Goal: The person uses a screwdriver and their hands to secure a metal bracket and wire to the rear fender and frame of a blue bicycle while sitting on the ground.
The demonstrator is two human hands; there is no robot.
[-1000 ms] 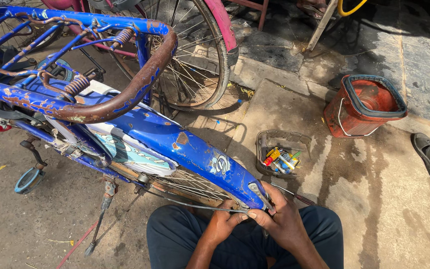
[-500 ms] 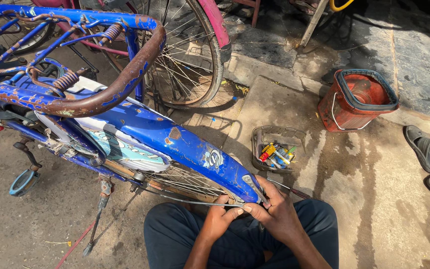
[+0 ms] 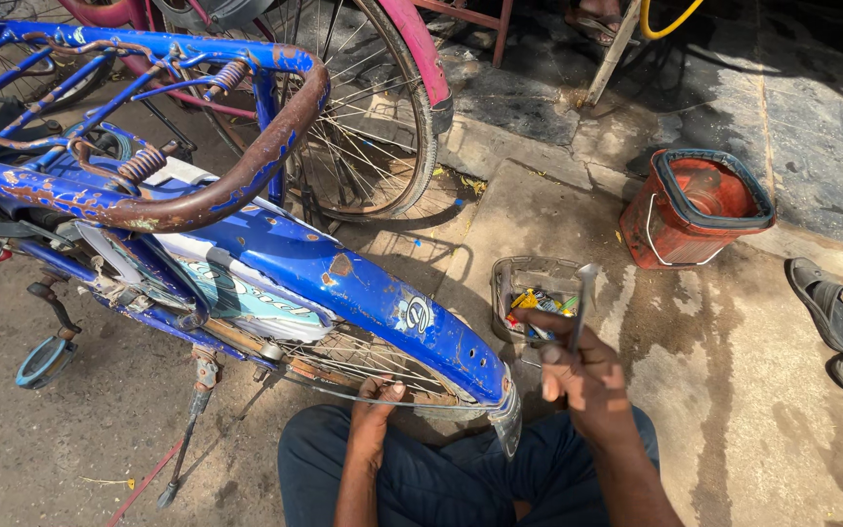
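Our left hand [image 3: 375, 410] pinches the thin grey wheel rim [image 3: 363, 392] under the chipped blue steel mudguard [image 3: 382, 298]; our right hand [image 3: 582, 376] is closed around a slim metal lever [image 3: 581, 303]. We judge the rim work unfinished.

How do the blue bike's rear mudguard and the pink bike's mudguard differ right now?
The blue mudguard is chipped, with rust patches and a round sticker; the pink mudguard looks plain and smoother. The blue one sits close, just above the left hand at its wheel rim; the pink one stands further back, untouched. The right hand lifts a metal tool beside the blue one. Both curve over spoked wheels.
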